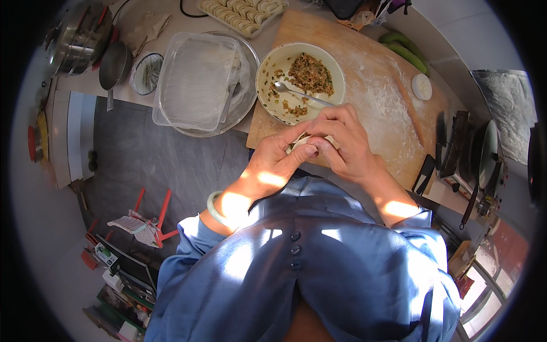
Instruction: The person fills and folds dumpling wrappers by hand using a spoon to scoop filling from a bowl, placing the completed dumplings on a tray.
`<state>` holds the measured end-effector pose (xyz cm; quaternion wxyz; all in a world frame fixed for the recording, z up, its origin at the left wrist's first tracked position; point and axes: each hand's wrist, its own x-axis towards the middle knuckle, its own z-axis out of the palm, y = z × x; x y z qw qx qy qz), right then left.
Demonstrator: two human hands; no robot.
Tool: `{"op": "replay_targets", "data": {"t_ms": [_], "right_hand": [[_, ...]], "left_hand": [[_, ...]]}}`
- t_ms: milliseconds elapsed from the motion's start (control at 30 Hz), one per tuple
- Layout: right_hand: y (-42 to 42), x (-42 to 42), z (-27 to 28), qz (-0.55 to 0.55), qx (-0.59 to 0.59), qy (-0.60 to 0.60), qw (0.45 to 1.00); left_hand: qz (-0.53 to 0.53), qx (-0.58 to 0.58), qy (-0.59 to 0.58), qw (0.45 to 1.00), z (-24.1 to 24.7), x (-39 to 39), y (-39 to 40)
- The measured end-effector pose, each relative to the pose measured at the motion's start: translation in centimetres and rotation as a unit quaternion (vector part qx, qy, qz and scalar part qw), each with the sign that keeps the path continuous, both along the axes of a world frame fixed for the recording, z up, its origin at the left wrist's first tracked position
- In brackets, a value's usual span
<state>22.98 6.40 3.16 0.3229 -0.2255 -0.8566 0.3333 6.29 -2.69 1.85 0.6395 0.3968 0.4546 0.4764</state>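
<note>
Between the fingertips of my left hand (275, 156) and my right hand (348, 143) is a dumpling wrapper (300, 140) with some filling showing at its open edge. Both hands pinch it, and they cover most of it. Just beyond them stands a cream enamel bowl (266, 100) with chopped filling (312, 72) heaped at its far side. A metal spoon (299, 92) leans in the bowl, its handle pointing toward my right hand. Under the bowl lies a wooden board (354, 55) dusted with flour.
A rolling pin (408, 109) and a small white dish (422, 87) lie on the board's right. Left of the bowl, a clear plastic box (194, 81) rests over a round metal tray (252, 51). Behind is a tray of dumplings (243, 15). A frying pan (115, 64) sits at the left counter edge.
</note>
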Motion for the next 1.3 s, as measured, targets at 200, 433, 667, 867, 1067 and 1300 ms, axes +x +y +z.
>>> {"op": "replay_targets", "data": {"t_ms": [200, 433, 667, 867, 1067, 1300], "right_hand": [[-0.1, 0.1, -0.3, -0.004, -0.025, 0.008, 1.000], [0.0, 0.3, 0.1, 0.000, -0.013, -0.012, 1.000], [-0.2, 0.4, 0.8, 0.009, -0.015, -0.001, 1.000], [-0.6, 0.9, 1.1, 0.001, 0.002, 0.046, 0.999], [0.1, 1.3, 2.8, 0.013, 0.012, 0.059, 0.998], [-1.6, 1.5, 2.7, -0.070, -0.246, 0.183, 0.949]], "left_hand": [[0.003, -0.012, -0.003, 1.000, 0.3, 0.1, 0.0], [-0.009, 0.001, 0.014, 1.000, 0.5, -0.1, 0.3], [0.016, -0.014, -0.017, 1.000, 0.7, 0.3, 0.1], [0.032, 0.021, 0.038, 0.999, 0.9, 0.9, 0.3], [0.070, -0.024, 0.049, 0.996, 1.9, 1.2, -0.2], [0.085, -0.026, -0.128, 0.988, 3.1, 0.9, 0.7]]}}
